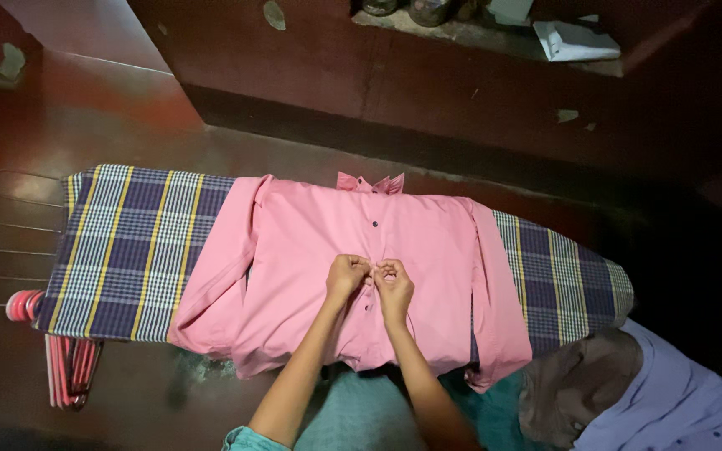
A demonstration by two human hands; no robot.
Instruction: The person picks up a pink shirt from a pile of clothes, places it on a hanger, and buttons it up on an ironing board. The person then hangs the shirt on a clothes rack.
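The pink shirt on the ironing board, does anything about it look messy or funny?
A little. The pink shirt lies flat on the checked ironing board, but its hem and sleeves hang over the near edge. Both hands, left hand and right hand, pinch the button strip. Nothing looks torn or spilled.

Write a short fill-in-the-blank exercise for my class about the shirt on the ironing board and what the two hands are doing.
1. The shirt spread on the board is ____ in colour.
2. The left hand and right hand meet at the shirt's ____ placket.
3. The ironing board has a ____ patterned cover.
4. Hangers hang at the board's ____ end.

Missing words: pink; button; checked; left
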